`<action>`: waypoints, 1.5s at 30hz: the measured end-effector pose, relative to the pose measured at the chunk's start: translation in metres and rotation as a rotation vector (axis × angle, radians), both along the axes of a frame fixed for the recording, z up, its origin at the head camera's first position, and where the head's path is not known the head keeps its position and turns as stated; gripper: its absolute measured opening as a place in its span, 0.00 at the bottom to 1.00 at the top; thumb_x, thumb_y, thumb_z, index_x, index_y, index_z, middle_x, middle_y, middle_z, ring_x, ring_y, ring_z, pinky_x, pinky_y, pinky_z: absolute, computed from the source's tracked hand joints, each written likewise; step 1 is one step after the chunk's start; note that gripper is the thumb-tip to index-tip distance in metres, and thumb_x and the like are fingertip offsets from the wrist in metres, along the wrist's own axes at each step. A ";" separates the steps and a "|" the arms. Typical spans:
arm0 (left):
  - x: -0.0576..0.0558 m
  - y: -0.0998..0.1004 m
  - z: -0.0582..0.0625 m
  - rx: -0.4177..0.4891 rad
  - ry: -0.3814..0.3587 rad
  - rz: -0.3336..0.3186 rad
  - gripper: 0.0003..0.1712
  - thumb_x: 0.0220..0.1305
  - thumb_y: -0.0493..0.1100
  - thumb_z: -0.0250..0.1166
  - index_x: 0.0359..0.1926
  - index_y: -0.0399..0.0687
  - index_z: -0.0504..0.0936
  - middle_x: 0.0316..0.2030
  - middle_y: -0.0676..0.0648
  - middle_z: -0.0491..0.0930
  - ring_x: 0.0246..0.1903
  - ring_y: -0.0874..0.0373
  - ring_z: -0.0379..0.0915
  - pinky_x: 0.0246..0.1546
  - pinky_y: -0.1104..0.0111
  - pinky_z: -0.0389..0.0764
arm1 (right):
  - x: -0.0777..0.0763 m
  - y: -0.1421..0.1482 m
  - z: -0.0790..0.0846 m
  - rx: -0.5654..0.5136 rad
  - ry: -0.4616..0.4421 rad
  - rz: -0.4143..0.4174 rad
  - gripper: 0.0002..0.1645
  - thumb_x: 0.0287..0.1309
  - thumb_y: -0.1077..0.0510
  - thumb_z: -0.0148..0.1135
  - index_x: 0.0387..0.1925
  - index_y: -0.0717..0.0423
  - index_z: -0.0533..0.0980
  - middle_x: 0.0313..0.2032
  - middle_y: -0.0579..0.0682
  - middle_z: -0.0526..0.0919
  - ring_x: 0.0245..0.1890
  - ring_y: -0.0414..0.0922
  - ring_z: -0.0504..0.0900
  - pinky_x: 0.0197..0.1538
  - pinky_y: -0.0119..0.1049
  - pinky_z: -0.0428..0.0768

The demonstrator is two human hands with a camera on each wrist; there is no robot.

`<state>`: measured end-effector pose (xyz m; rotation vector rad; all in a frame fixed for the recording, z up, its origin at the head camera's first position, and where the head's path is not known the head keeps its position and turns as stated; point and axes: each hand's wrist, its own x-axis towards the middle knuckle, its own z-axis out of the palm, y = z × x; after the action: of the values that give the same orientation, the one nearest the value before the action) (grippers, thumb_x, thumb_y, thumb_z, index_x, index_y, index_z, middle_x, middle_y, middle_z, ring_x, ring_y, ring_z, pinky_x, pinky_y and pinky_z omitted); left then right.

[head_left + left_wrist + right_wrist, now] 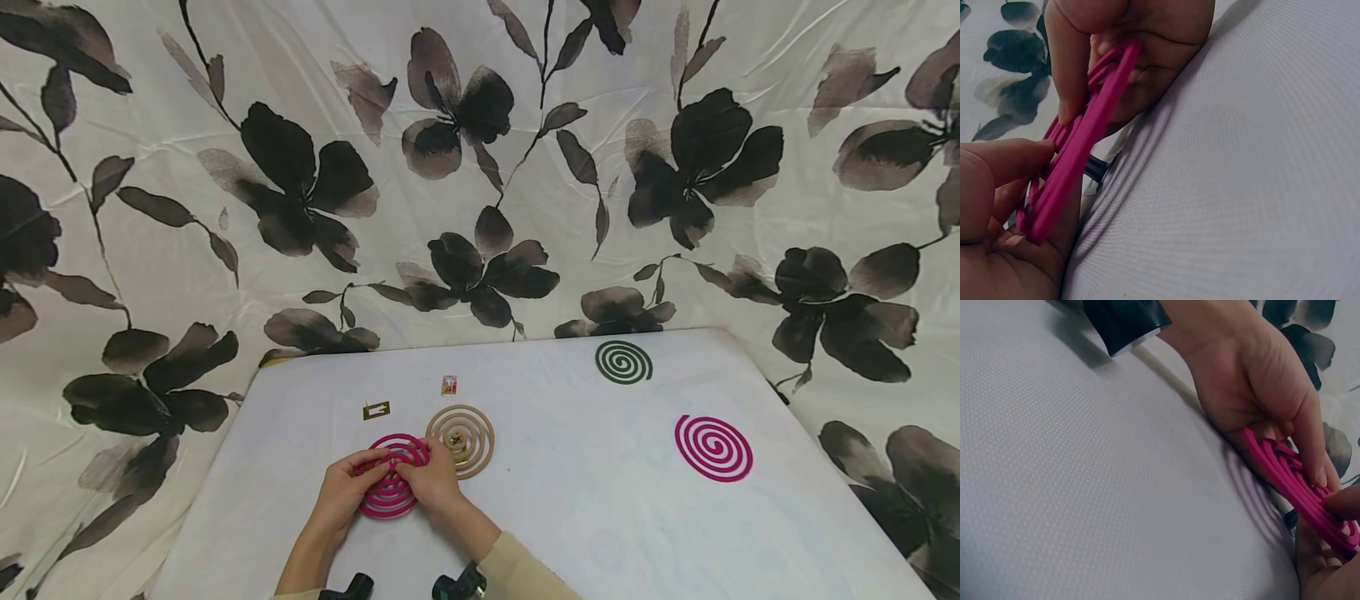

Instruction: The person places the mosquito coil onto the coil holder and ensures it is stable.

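Cataloguer: Nearest the camera: one beige sleeve (531,573), covering your right forearm.

Operator: And left to right?

Cataloguer: Left hand (347,493): gripping one side of a pink spiral (1075,165). Gold rectangular piece (377,410): lying beyond. The pink spiral: tilting between both hands, above the tabletop (555,517). Right hand (437,485): gripping its other side. Small patterned card (448,385): lying farther back. Tan spiral (491,440): lying just beside your right hand, bearing a small metallic piece (455,439) at its centre. Green spiral (624,362): lying well apart, near the back edge. Second pink spiral (715,448): lying farthest right.

Operator: Step in hand? Next move?

Cataloguer: You are apparently working the gripped spiral's middle with your thumbs; the next move is probably calling for a steady rim and matched thumb pressure.
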<state>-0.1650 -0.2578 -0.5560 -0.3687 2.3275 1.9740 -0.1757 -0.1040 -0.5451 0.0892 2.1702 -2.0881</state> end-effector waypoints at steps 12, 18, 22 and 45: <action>0.001 0.000 -0.004 0.010 0.007 0.011 0.20 0.60 0.40 0.70 0.52 0.36 0.82 0.58 0.39 0.74 0.62 0.50 0.63 0.45 0.80 0.73 | 0.001 -0.001 -0.002 -0.001 -0.008 0.013 0.14 0.50 0.67 0.71 0.39 0.59 0.77 0.36 0.46 0.81 0.39 0.40 0.79 0.44 0.35 0.80; 0.001 -0.001 -0.002 0.004 0.008 0.000 0.20 0.61 0.40 0.69 0.53 0.37 0.82 0.59 0.39 0.73 0.63 0.49 0.63 0.45 0.81 0.72 | 0.000 -0.002 -0.003 0.016 0.000 0.009 0.14 0.50 0.67 0.71 0.39 0.60 0.77 0.36 0.46 0.81 0.39 0.40 0.79 0.44 0.35 0.80; 0.001 -0.001 0.000 -0.002 0.006 -0.010 0.20 0.61 0.40 0.68 0.53 0.37 0.81 0.60 0.39 0.72 0.65 0.49 0.61 0.46 0.83 0.70 | -0.001 -0.002 -0.004 0.029 0.004 0.008 0.15 0.50 0.67 0.71 0.40 0.59 0.77 0.35 0.46 0.81 0.39 0.40 0.79 0.44 0.35 0.80; 0.002 0.001 0.002 -0.009 0.023 -0.005 0.16 0.67 0.40 0.62 0.52 0.37 0.81 0.57 0.39 0.74 0.63 0.49 0.62 0.47 0.80 0.71 | -0.001 -0.002 -0.001 -0.050 -0.030 -0.032 0.14 0.51 0.68 0.70 0.40 0.59 0.77 0.38 0.48 0.81 0.42 0.42 0.79 0.47 0.38 0.80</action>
<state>-0.1626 -0.2572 -0.5544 -0.3422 2.3496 1.9767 -0.1764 -0.1060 -0.5465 0.1502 2.1117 -2.1421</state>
